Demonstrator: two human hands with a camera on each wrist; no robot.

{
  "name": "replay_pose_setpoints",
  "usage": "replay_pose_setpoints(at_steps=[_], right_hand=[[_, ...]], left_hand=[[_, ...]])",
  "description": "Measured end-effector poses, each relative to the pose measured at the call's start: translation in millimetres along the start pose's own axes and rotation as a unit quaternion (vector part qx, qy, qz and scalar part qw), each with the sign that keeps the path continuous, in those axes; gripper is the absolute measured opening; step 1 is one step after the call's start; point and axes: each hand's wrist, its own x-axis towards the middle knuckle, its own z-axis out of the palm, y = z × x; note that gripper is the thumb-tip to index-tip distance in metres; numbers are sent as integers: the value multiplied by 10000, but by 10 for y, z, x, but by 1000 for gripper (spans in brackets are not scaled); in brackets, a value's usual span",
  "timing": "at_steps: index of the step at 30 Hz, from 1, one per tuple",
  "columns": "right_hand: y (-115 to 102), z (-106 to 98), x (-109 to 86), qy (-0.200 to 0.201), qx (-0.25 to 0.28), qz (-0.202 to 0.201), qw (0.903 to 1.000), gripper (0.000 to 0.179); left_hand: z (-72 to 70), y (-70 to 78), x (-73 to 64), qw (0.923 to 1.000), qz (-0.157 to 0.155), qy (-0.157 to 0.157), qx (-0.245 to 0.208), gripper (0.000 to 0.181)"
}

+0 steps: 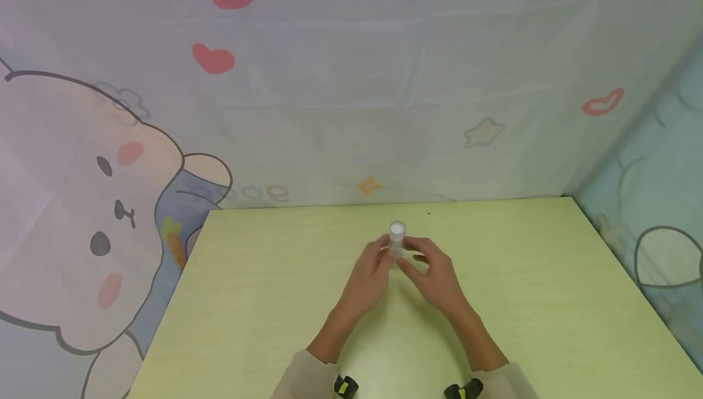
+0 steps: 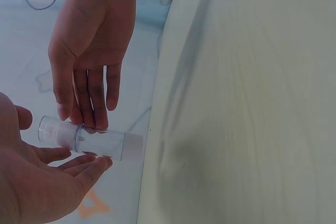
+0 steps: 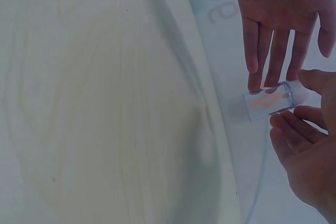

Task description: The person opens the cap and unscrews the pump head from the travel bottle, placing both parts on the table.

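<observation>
A small clear cylindrical bottle (image 1: 397, 234) stands upright between my two hands, over the far middle of the table. A clear cap with a whitish part inside sits on its upper end, and the base is also whitish. My left hand (image 1: 370, 274) has nearly straight fingertips on the bottle's left side; its thumb stands apart from the bottle in the wrist views. With my right hand (image 3: 315, 171) I hold it from the right, thumb tip at the cap and fingers along the clear body (image 2: 100, 142).
The pale yellow-green table (image 1: 263, 301) ends at a printed cloth backdrop (image 1: 329, 82) with hearts and a cartoon animal (image 1: 126, 216). Another cloth (image 1: 664, 173) hangs along the right edge. Black straps (image 1: 346, 386) circle the wrists below light sleeves.
</observation>
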Motion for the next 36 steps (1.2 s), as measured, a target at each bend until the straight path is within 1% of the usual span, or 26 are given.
replay_pose_setpoints(at_steps=[7,14,20,23,25,30,36], right_hand=[[34,-5,-23,91,40,58,9999,42],[61,-7,-45,109,43,152,9998,38],[96,-16,-73,117,93,146,9998,37],[112,-22,-83,103,132,212,9996,35],[122,-26,-91,84,152,285,9994,34],[151,-27,-120,37,183,410,9990,33],[176,-25,-146,56,255,348,9991,33]], left_hand=[[30,-18,0,9999,-19,-32,158,55],[47,-20,-11,9998,1,-102,173,52],[41,-41,-31,9996,-85,-197,178,51],[44,-57,-39,9996,-80,-234,151,51],[52,-76,-43,9996,-47,-227,148,50],[75,-113,-69,9996,-74,-228,159,50],[100,-117,-90,9998,-90,-171,38,48]])
